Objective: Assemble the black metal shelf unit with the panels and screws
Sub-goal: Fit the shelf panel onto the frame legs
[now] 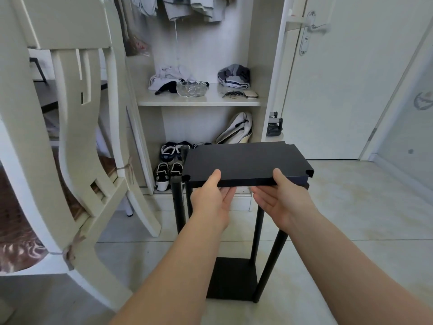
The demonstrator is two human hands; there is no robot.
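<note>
In the head view, a flat black metal shelf panel with notched corners point(246, 160) is held level in the air in front of an open cream wardrobe point(255, 55). It sits over the tops of four upright black metal poles point(178, 205). The left hand point(212, 198) pinches the shelf panel's near edge toward its left corner, with the thumb laid on top and the fingers straight underneath. The right hand point(280, 199) pinches the same edge closer to the right corner in the same way, thumb above and fingers below.

The top of one pole shows right at the far left notch, and another stands just beside the near left notch. Whether the shelf panel rests on them cannot be told. The poles rise from a second black metal base panel point(230, 277) that lies flat on the pale tiled floor point(351, 219), between the person's forearms.

A cream-white wooden chair point(70, 141) stands close on the left. The wardrobe shelf point(199, 100) carries a clear cut-glass bowl point(192, 88) near its front edge, with crumpled clothes behind it. Black-and-white shoes point(167, 174) sit in the wardrobe's bottom, behind the left poles. A white door point(328, 90) stands to the right of the wardrobe.
</note>
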